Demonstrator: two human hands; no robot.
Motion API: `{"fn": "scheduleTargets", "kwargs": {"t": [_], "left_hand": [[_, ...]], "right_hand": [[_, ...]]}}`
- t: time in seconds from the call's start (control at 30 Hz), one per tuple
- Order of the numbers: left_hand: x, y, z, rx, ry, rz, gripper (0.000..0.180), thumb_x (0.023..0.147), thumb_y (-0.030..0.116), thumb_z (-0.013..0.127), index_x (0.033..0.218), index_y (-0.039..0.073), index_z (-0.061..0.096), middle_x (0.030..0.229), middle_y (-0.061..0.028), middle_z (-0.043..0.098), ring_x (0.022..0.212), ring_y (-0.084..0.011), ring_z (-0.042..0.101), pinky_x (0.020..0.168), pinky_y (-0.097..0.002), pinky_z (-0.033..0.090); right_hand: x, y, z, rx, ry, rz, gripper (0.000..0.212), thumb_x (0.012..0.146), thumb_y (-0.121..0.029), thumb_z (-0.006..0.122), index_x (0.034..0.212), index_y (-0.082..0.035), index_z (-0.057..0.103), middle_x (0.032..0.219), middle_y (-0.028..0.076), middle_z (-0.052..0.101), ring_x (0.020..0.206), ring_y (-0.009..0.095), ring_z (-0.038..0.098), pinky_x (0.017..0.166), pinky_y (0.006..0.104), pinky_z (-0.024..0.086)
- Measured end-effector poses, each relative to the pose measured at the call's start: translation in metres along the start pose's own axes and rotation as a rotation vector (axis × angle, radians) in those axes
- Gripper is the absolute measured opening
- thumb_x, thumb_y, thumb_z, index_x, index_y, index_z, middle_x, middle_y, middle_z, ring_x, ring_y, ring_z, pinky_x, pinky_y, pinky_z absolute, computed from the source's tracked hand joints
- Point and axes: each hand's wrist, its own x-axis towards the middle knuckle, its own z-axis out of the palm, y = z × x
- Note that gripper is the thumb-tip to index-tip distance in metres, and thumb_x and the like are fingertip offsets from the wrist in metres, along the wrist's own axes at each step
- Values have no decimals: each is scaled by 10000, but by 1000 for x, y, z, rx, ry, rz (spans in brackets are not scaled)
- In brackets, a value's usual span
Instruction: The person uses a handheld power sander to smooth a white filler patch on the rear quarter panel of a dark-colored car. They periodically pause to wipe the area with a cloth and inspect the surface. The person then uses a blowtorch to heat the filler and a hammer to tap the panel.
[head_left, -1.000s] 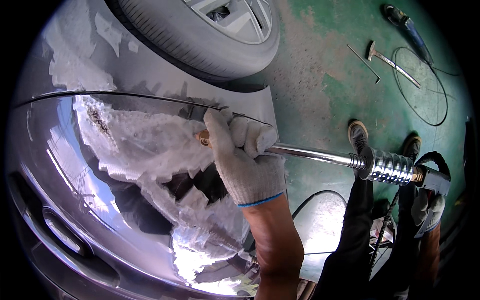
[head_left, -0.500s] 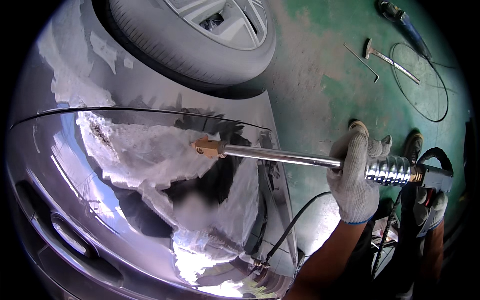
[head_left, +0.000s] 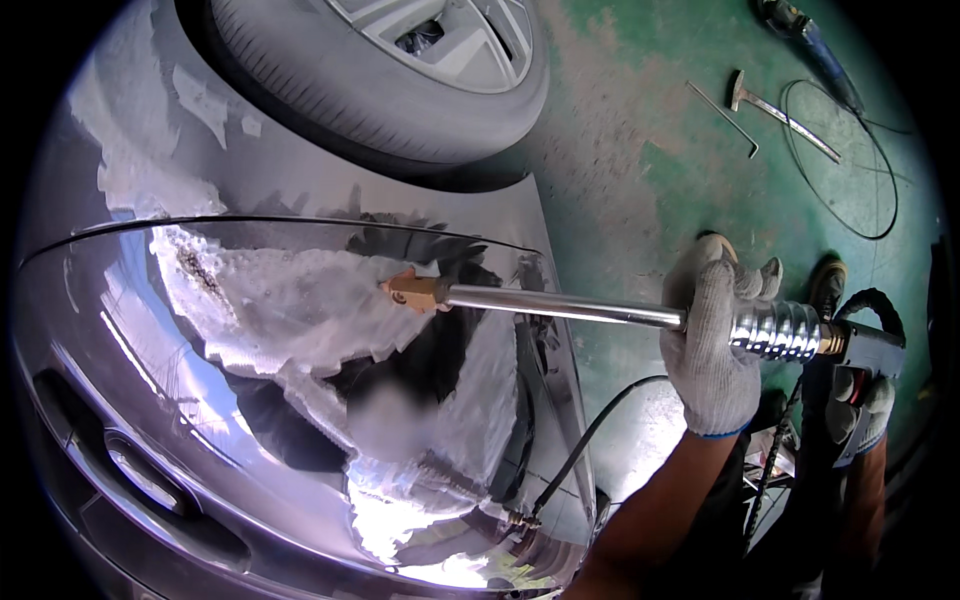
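Observation:
A dent puller with a chrome slide-hammer shaft (head_left: 565,305) lies across the view. Its brass-coloured head (head_left: 415,292) has its pointed tip at the bare, sanded metal of a grey car door (head_left: 300,300); whether it touches is hard to tell. My left hand (head_left: 715,350), in a white knit glove, is wrapped round the shaft next to the ribbed chrome weight (head_left: 778,332). At the far end my right hand (head_left: 868,412), gloved too, closes round the grip of the grey pistol-shaped gun body (head_left: 872,350).
A car wheel (head_left: 400,90) stands beyond the panel's edge. On the green floor lie a hammer (head_left: 785,118), a thin bent rod (head_left: 722,120) and a blue power tool with a cord (head_left: 815,52). A black cable (head_left: 590,440) runs from a clamp (head_left: 520,520) on the panel's lower edge.
My left hand has shifted very slightly right, toward the ribbed weight. The brass-coloured head stays at the same patch of metal, and my right hand keeps its hold.

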Motion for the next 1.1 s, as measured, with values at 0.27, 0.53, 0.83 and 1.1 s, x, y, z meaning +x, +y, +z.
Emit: {"fn": "scheduleTargets", "kwargs": {"t": [0.27, 0.53, 0.83, 1.1], "left_hand": [[79, 173, -34, 119, -279, 346, 347, 1033, 398, 660, 1029, 54, 615, 723, 9, 480, 629, -113, 493, 605, -266, 491], [95, 168, -27, -411, -538, 60, 207, 1054, 260, 652, 917, 108, 617, 582, 63, 315, 451, -80, 295, 416, -223, 341], [73, 171, -8, -145, -135, 158, 197, 1064, 181, 626, 888, 108, 575, 635, 71, 301, 510, -55, 277, 453, -209, 353], [55, 169, -3, -164, -127, 181, 213, 1109, 205, 543, 984, 45, 610, 644, 40, 304, 512, -80, 296, 464, -243, 372]], "right_hand": [[-16, 15, -35, 303, -17, 71, 553, 956, -238, 721, 1394, 33, 522, 1276, 89, 623, 1076, 160, 593, 887, 264, 570], [-10, 17, 3, 101, 35, -108, 571, 941, -184, 710, 1441, 10, 514, 1338, 88, 617, 1134, 161, 597, 923, 272, 570], [-1, -6, 20, 429, -138, 94, 615, 737, -182, 730, 1274, 94, 612, 978, 267, 727, 588, 380, 690, 525, 436, 592], [11, 23, 34, 140, 316, -132, 543, 904, -277, 714, 1312, 59, 592, 992, 160, 733, 712, 263, 695, 670, 367, 611]]}}
